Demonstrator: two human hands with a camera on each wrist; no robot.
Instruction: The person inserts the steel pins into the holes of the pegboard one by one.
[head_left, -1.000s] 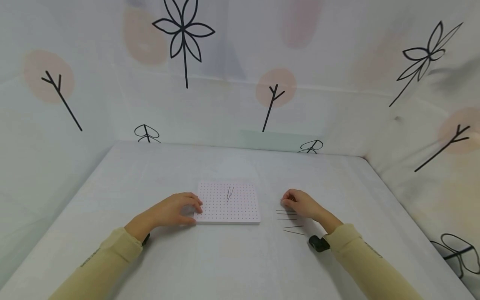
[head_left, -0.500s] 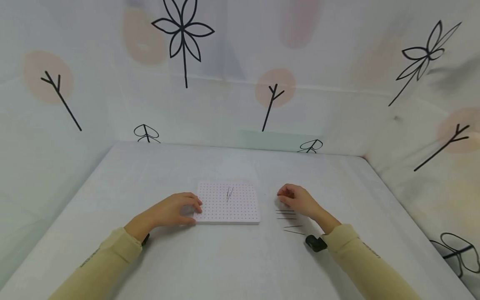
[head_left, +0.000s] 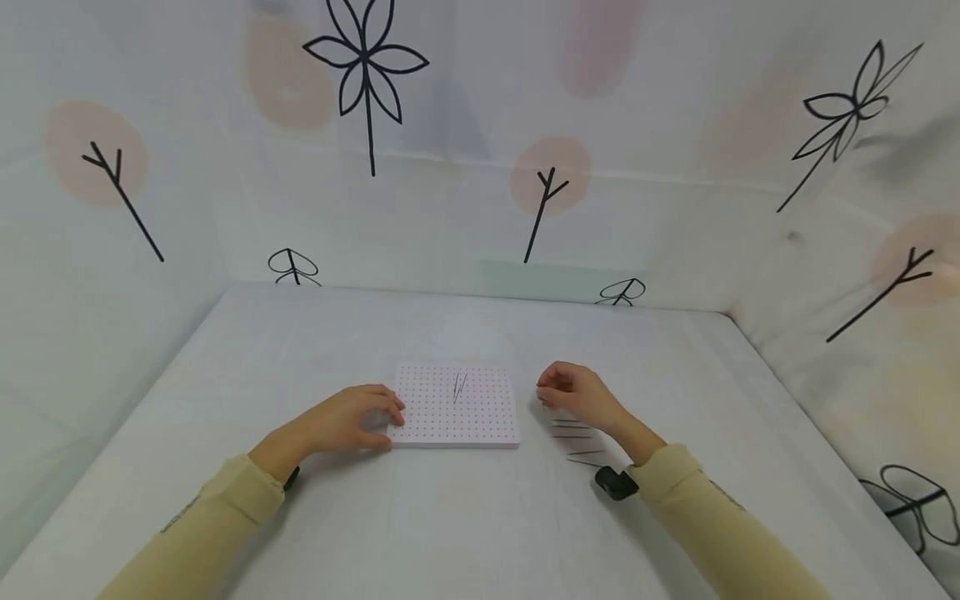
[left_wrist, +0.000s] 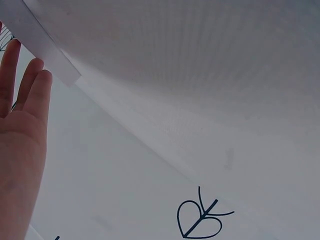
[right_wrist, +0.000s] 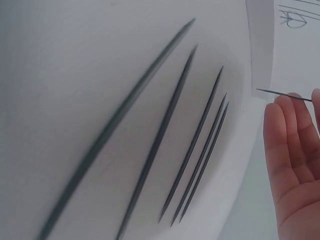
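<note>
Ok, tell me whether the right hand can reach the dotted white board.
Likely yes: the right hand, pinching a thin stick, is just right of the dotted white board, with nothing visible between them.

The dotted board (head_left: 453,425) at centre looks to me like smooth, matt plastic. The slim sticks (right_wrist: 190,144) in the right wrist view look smooth with a faint metallic sheen. Behind, the backdrop (head_left: 420,233) is creased, matt cloth; soft cloth sleeves (head_left: 720,525) fill both lower corners.
</note>
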